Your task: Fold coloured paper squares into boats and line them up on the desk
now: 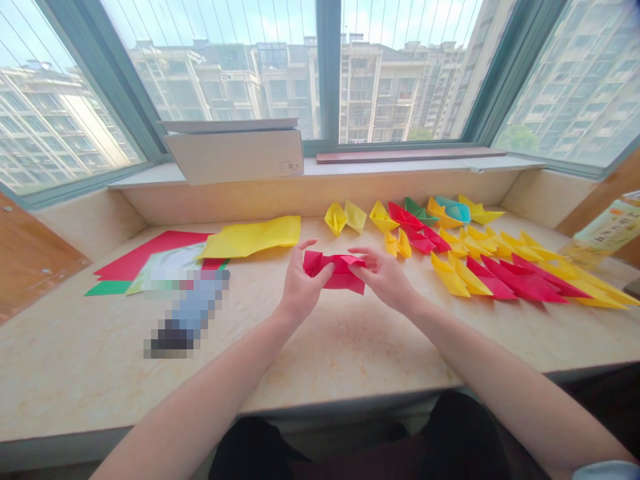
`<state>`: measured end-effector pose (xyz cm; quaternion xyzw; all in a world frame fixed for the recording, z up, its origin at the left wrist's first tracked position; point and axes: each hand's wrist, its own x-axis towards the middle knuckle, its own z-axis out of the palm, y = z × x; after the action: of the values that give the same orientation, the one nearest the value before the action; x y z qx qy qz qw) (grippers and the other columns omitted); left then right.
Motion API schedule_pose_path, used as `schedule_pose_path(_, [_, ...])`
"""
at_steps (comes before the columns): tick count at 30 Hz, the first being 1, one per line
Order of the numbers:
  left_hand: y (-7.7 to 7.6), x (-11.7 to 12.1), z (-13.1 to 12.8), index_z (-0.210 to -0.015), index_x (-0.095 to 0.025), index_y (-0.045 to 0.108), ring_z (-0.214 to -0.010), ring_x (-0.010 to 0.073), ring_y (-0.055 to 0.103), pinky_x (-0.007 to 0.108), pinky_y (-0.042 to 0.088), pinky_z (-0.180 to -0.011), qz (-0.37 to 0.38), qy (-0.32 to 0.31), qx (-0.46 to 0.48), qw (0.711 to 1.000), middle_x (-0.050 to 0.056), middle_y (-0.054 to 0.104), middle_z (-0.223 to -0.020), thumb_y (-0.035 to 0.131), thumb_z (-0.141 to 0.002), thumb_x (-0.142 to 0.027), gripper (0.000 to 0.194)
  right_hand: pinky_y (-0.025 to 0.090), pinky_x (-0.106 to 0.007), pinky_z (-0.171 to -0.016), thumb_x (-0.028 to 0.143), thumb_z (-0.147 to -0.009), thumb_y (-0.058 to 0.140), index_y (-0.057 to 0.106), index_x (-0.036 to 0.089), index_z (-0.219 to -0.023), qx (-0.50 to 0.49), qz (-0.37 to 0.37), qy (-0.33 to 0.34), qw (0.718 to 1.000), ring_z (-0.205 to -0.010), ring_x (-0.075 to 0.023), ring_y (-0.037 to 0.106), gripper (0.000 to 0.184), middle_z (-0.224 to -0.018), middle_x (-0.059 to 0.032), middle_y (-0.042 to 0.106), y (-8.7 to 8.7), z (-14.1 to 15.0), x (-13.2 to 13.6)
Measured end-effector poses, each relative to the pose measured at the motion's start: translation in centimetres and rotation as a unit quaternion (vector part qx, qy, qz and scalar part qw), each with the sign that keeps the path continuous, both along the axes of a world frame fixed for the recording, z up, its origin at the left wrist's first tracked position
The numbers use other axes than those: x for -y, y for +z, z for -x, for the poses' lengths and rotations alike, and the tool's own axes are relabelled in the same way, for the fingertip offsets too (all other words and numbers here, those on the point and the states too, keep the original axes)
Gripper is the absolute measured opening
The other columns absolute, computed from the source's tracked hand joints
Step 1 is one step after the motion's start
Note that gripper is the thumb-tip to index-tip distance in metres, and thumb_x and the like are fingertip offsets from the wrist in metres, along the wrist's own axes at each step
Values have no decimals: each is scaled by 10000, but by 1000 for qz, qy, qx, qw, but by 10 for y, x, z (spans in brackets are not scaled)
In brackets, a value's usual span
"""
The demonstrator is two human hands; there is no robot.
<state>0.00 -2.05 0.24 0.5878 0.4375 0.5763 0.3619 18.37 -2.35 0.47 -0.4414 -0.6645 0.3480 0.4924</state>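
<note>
A piece of folded red origami paper (337,272) is held up just above the counter between my two hands. My left hand (301,288) pinches its left end, and the fingers of my right hand (383,280) grip its right end. Rows of folded paper boats (515,279) in red and yellow lie to the right of my right hand, with a few green and teal ones behind. To the left of my left hand lie a flat yellow paper sheet (253,237) and a red paper sheet (150,252).
A pixelated, blurred object (187,310) lies on the pale marble-patterned counter (320,360) at front left, beside a green sheet (107,288). A white cardboard box (235,157) stands on the windowsill. A patterned drink bottle (605,230) lies at the far right.
</note>
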Motion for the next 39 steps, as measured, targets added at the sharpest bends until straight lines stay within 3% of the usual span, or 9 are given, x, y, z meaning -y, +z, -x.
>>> schedule_pose_path(4, [2, 5, -4, -1258, -226, 527, -719, 144, 649, 282, 538, -710, -8, -25, -4, 1000, -26, 639, -798, 764, -760, -248, 552, 566, -314, -727, 272, -875, 628, 748, 172, -943, 0, -29, -31, 999, -840, -215, 713, 171, -910, -65, 767, 2, 2, 0])
schedule_pose_path(10, [1, 9, -7, -1175, -201, 577, -741, 156, 657, 294, 544, -740, -4, -59, -27, 998, -5, 671, -794, 753, -774, -257, 442, 544, -293, -663, 305, -836, 660, 748, 166, -905, 2, -40, -53, 998, -765, -200, 698, 178, -854, -60, 762, 5, 0, 0])
schedule_pose_path(13, [-3, 5, -2, -1259, -210, 531, -947, 209, 676, 343, 556, -820, -29, -53, -44, 997, 83, 684, -1085, 777, -768, -306, 557, 525, -287, -631, 323, -813, 683, 748, 162, -884, 13, -34, -53, 998, -728, -197, 686, 188, -821, -60, 756, 10, -6, -2])
schedule_pose_path(17, [1, 1, 8, -1387, -253, 456, -1286, 284, 525, 412, 530, -952, -134, -31, -98, 986, 141, 440, -1497, 819, -723, -343, 762, 518, -270, -604, 309, -799, 699, 758, 153, -883, 19, -4, -36, 999, -722, -199, 687, 187, -824, -66, 758, 15, -14, -3])
schedule_pose_path(19, [8, 1, 11, -1308, -230, 562, -1275, 285, 540, 434, 507, -993, -146, -59, -144, 977, 129, 537, -1426, 786, -759, -346, 605, 504, -258, -596, 271, -794, 693, 765, 158, -867, 49, 2, -12, 999, -723, -193, 680, 152, -818, -55, 757, 15, -16, -3])
schedule_pose_path(22, [17, 3, 13, -1131, -179, 688, -1056, 269, 681, 414, 551, -900, -38, -168, -188, 967, 118, 726, -1140, 725, -813, -347, 362, 478, -253, -601, 203, -785, 667, 772, 171, -845, 116, -14, 28, 993, -704, -175, 652, 126, -784, -33, 747, 14, -14, 0])
schedule_pose_path(26, [18, 4, 11, -1118, -146, 692, -857, 263, 741, 349, 581, -721, 84, -272, -165, 944, 111, 779, -939, 703, -819, -333, 353, 455, -259, -612, 162, -781, 644, 773, 177, -812, 162, -24, 49, 985, -677, -162, 620, 133, -736, -18, 730, 10, -11, 2])
schedule_pose_path(34, [4, 2, 9, -1052, -153, 749, -734, 208, 714, 248, 502, -599, 95, -257, -168, 947, 52, 778, -841, 611, -830, -249, 279, 439, -252, -606, 68, -776, 612, 762, 188, -817, 191, -74, 40, 978, -662, -156, 615, 197, -726, -2, 727, 2, -8, 4])
schedule_pose_path(39, [7, -1, 11, -1044, -193, 776, -689, 181, 663, 242, 475, -588, 79, -236, -200, 948, 23, 759, -792, 572, -848, -255, 290, 506, -330, -802, 42, -817, 561, 764, 221, -1014, 213, -141, 48, 966, -878, -220, 700, 335, -999, -50, 773, -2, -7, 4])
